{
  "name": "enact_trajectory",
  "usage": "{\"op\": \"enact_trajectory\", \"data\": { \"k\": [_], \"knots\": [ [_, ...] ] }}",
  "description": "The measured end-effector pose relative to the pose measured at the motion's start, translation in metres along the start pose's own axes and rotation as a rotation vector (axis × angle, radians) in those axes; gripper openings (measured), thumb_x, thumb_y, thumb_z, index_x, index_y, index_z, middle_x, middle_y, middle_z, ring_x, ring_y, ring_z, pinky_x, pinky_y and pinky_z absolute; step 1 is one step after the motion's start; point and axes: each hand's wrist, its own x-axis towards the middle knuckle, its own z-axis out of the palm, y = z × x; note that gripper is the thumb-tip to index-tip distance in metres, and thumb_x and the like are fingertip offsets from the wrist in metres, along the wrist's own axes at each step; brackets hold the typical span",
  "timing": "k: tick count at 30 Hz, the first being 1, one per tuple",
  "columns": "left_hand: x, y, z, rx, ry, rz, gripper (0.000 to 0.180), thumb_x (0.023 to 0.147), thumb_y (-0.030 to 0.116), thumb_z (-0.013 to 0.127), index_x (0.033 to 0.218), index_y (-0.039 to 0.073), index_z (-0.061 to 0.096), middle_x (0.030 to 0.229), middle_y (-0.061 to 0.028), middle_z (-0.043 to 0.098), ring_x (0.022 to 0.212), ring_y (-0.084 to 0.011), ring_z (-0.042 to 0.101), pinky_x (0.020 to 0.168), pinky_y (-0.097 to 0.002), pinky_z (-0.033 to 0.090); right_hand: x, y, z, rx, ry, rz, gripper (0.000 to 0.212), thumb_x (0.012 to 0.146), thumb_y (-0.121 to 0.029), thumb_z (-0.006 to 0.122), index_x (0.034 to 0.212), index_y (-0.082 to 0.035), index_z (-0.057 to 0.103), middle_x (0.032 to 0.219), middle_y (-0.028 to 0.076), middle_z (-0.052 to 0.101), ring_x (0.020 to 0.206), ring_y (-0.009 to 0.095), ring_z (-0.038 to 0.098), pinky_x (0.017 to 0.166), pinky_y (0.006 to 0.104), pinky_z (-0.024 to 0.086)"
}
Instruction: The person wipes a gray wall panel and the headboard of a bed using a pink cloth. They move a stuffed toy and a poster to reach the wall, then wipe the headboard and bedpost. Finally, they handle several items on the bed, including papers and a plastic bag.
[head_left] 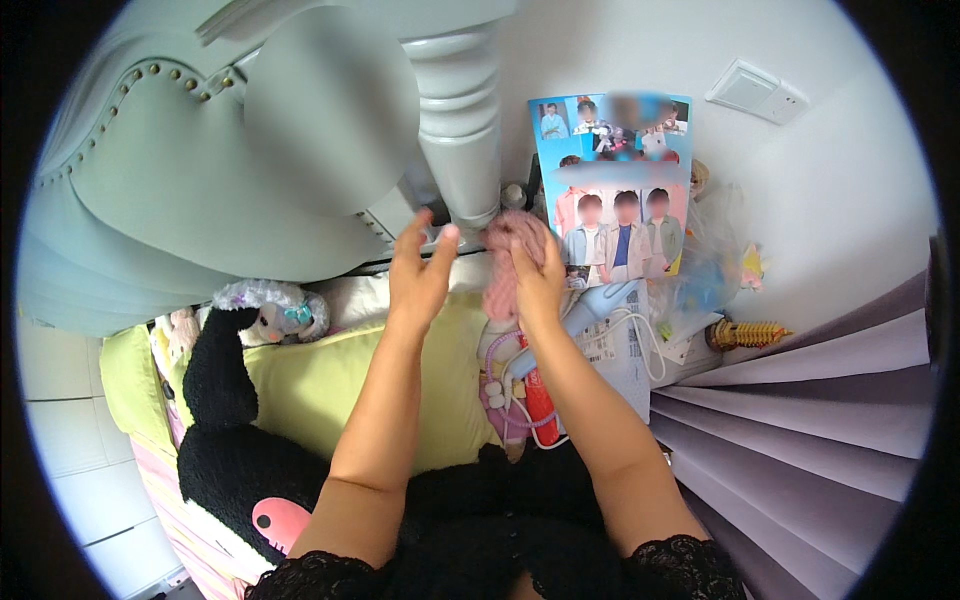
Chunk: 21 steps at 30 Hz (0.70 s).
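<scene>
White walls (845, 165), a padded headboard (170, 200) and mauve curtains (800, 410) frame the bedside as I view it remotely. My right hand (540, 288) has a narrow grip, holding the fuzzy pink cloth (501, 270) just beside the foot of the turned post (458, 120). My left hand (418, 282) is raised left of the cloth and apart from it; its grip is wide, thumb spread from the fingers. Beyond the right hand stands a photo sheet (625, 180). Below the left forearm lies a yellow-green pillow (400, 370), beside a black plush (222, 375).
</scene>
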Motion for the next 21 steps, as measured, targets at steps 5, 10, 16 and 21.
{"op": "enact_trajectory", "data": {
  "k": [5,10,16,21],
  "knots": [
    [0.057,-0.015,0.040,0.043,0.013,0.458,0.076,0.089,0.037,0.065,0.139,-0.007,0.029,0.128,-0.0218,0.051,0.119,-0.0270,0.048,0.100,-0.0360,0.037,0.067,0.012,0.042,-0.033,0.115,0.013,0.039,0.087,-0.014,0.054,0.122,0.003,0.054,0.117,0.018,0.062,0.112,0.027,0.058,0.097,0.0337,0.042],
    [0.073,-0.020,0.036,0.198,-0.028,0.514,0.067,0.089,0.040,0.065,0.126,-0.008,0.038,0.120,-0.0204,0.053,0.109,-0.0264,0.052,0.096,-0.0361,0.040,0.067,0.020,0.031,-0.233,0.111,0.161,0.039,0.084,-0.016,0.051,0.116,0.005,0.058,0.110,0.023,0.064,0.105,0.032,0.061,0.091,0.0372,0.044],
    [0.071,-0.022,0.033,0.196,-0.005,0.551,0.069,0.090,0.044,0.063,0.127,-0.008,0.037,0.120,-0.0191,0.053,0.110,-0.0248,0.051,0.097,-0.0358,0.039,0.024,0.037,0.014,0.182,0.162,0.575,0.024,0.087,-0.010,0.052,0.103,0.004,0.061,0.098,0.010,0.064,0.093,0.023,0.061,0.077,0.0358,0.050],
    [0.074,-0.015,0.039,0.300,-0.058,0.521,0.079,0.089,0.050,0.061,0.134,-0.008,0.032,0.126,-0.0229,0.050,0.117,-0.0292,0.048,0.101,-0.0374,0.035,0.093,0.089,0.020,-0.202,0.322,0.596,0.036,0.085,-0.023,0.050,0.102,0.007,0.061,0.107,0.028,0.063,0.100,0.039,0.061,0.084,0.0424,0.049]
  ]
}}
